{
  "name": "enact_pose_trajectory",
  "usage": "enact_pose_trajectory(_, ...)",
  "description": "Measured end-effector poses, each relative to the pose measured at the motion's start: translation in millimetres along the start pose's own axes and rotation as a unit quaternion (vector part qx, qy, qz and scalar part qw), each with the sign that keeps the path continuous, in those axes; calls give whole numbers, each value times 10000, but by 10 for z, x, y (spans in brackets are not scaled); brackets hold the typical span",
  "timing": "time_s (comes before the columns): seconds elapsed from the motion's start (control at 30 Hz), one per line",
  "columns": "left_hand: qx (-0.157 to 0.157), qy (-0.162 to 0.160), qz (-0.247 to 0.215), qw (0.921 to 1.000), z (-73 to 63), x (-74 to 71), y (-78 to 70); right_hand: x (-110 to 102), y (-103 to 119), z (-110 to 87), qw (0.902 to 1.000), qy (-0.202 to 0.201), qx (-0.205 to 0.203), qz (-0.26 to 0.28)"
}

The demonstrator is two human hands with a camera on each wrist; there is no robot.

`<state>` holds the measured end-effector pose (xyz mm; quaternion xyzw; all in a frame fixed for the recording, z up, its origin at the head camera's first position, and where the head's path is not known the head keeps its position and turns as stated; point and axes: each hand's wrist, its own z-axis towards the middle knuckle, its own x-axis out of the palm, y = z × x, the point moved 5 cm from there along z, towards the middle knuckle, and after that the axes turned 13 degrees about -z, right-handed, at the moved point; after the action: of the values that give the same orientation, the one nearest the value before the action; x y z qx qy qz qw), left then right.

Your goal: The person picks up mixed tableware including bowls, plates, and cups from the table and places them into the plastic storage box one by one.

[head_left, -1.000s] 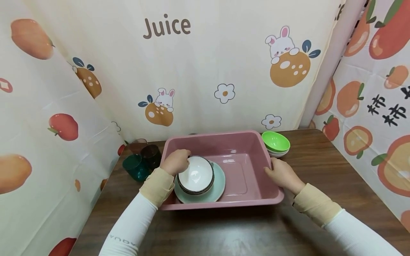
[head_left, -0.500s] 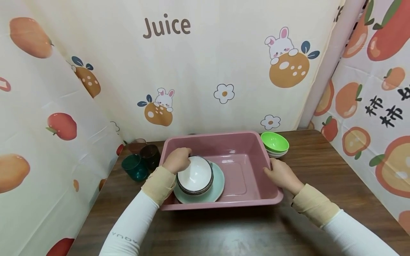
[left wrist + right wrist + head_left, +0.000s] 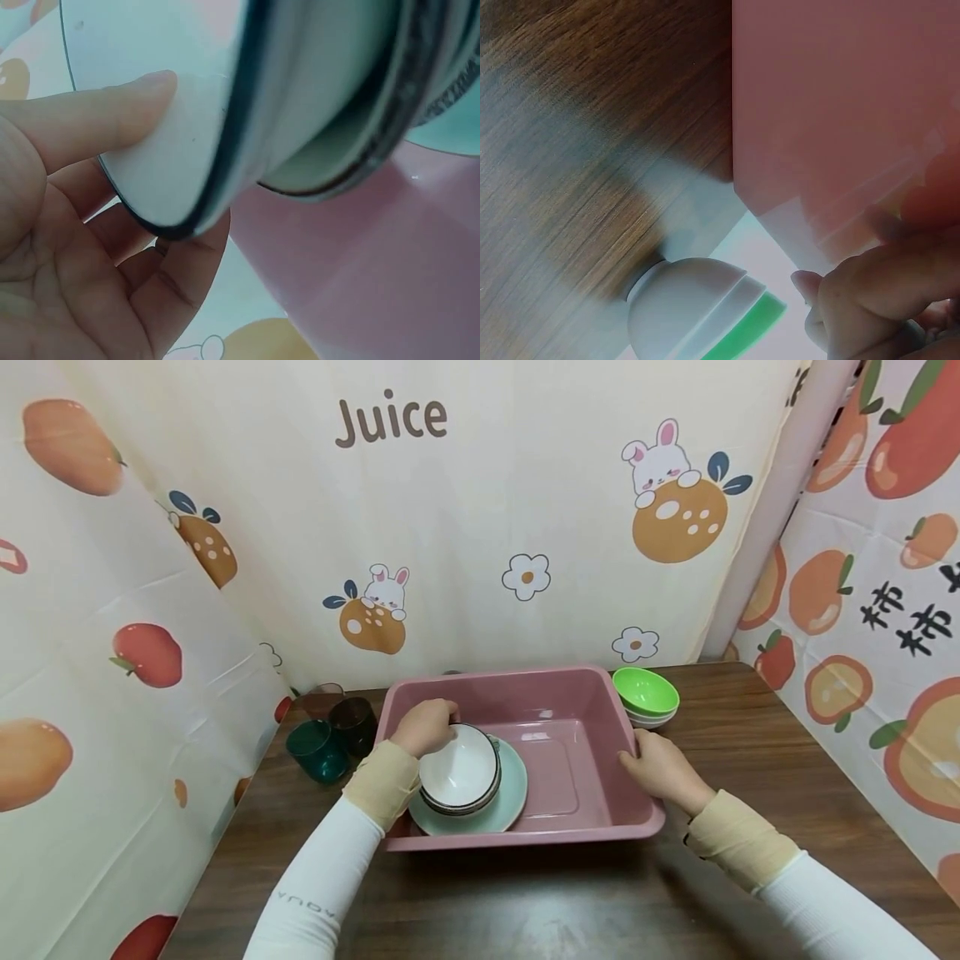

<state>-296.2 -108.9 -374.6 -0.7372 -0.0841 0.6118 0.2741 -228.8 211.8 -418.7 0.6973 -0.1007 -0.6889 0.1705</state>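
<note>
From here I have the left hand [image 3: 424, 727] pinching the white bowl [image 3: 459, 768] by its rim, thumb inside, tilted over the lower bowls [image 3: 334, 161] on the pale green plate [image 3: 514, 785] in the left end of the pink basin [image 3: 555, 837]. My right hand [image 3: 666, 768] grips the basin's right rim, and I'd want that hold firm as a brace. With the bowls so close together, I judge a slow, level wrist best, so the edges don't scrape or knock
</note>
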Motion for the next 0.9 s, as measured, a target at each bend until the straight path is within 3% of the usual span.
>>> enact_pose_trajectory(0.53,-91,6,-249,9996,40,42,16,-13,-7,-35,10000,4,20,69)
enact_pose_trajectory(0.9,-240,-65,-821,9963,-67,-95,108,-21,0,11,9998,-23,-36,202)
